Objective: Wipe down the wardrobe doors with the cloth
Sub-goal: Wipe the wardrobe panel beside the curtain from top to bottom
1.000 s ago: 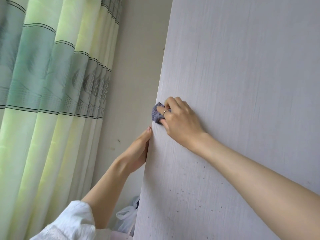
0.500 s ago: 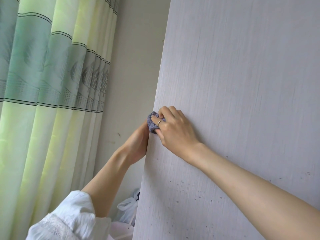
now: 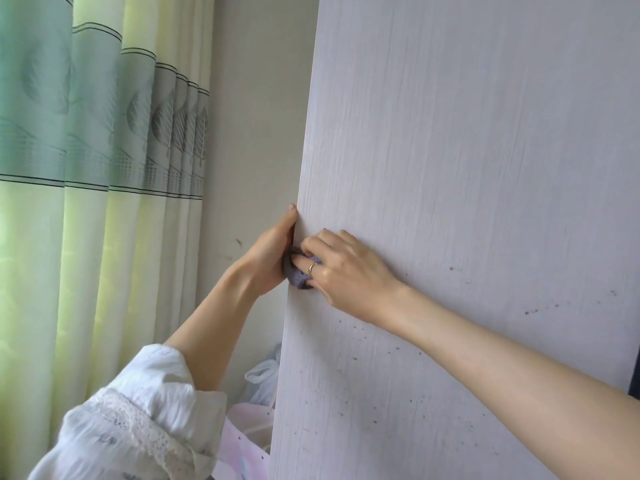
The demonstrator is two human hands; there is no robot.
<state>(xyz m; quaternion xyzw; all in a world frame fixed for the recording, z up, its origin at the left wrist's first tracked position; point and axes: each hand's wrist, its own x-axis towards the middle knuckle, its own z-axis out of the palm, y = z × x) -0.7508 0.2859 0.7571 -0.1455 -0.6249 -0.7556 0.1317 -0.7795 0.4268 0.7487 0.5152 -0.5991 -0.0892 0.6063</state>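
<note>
Purple cloth (image 3: 297, 274) sits bunched at the wardrobe door (image 3: 450, 168) left edge, gripped by right hand (image 3: 341, 271), now lower than a second ago, so wiping heads toward dark specks below. Left hand (image 3: 273, 254) clasps that edge, touching the cloth; curtain (image 3: 86, 202) and bags (image 3: 258, 379) left of door.

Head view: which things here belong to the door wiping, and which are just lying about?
In the job:
wardrobe door, dark specks low down
purple cloth, pressed at the door's edge
right hand, gripping the cloth
left hand, holding the door's edge

Lying about:
green curtain
white plastic bag
pink bag
</note>
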